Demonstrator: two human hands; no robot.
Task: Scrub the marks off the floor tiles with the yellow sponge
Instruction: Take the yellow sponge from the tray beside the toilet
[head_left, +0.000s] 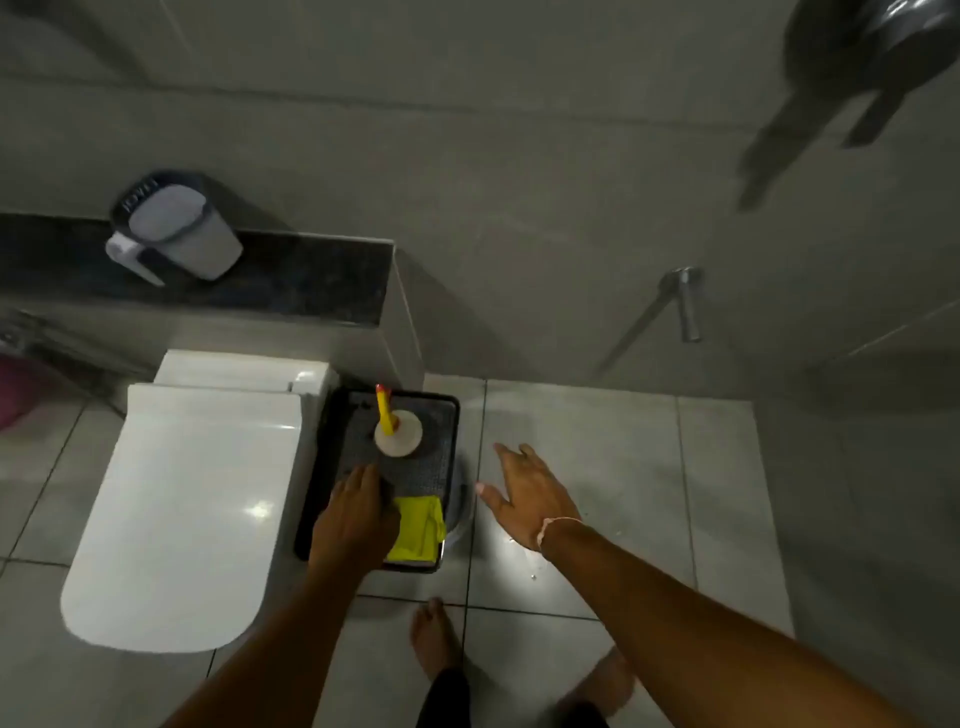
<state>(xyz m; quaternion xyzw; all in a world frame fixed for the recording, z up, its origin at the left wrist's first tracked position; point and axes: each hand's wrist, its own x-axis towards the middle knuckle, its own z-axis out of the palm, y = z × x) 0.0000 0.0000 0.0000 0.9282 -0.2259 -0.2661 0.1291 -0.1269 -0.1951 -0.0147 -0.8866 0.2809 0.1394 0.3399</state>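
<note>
Near the middle of the frame a black tray (453, 410) sits on the pale floor tiles (582, 447), just beside the closed white toilet (192, 499) that fills the lower left. The left hand (358, 519) reaches down onto the near part of the tray, its back toward the camera and its fingers curled under out of sight, so whether it has closed on anything cannot be told. Touching that hand's right edge lies a yellow item (418, 530), folded and soft-looking, in the tray's near right corner; whether it is the sponge or a cloth or glove is unclear. Farther back in the tray stands a white bottle (399, 434) seen from above, with a yellow nozzle tipped in red. The right hand (524, 493) hovers over the tiles just right of the tray, fingers spread wide and holding nothing, a thin band at its wrist. A bright glare patch lies on the tiles below that hand. Bare feet (434, 639) show at the bottom centre. In the upper left a grey wall-mounted holder (176, 228) hangs above a dark ledge, and a metal tap (685, 301) juts from the wall at right.
</note>
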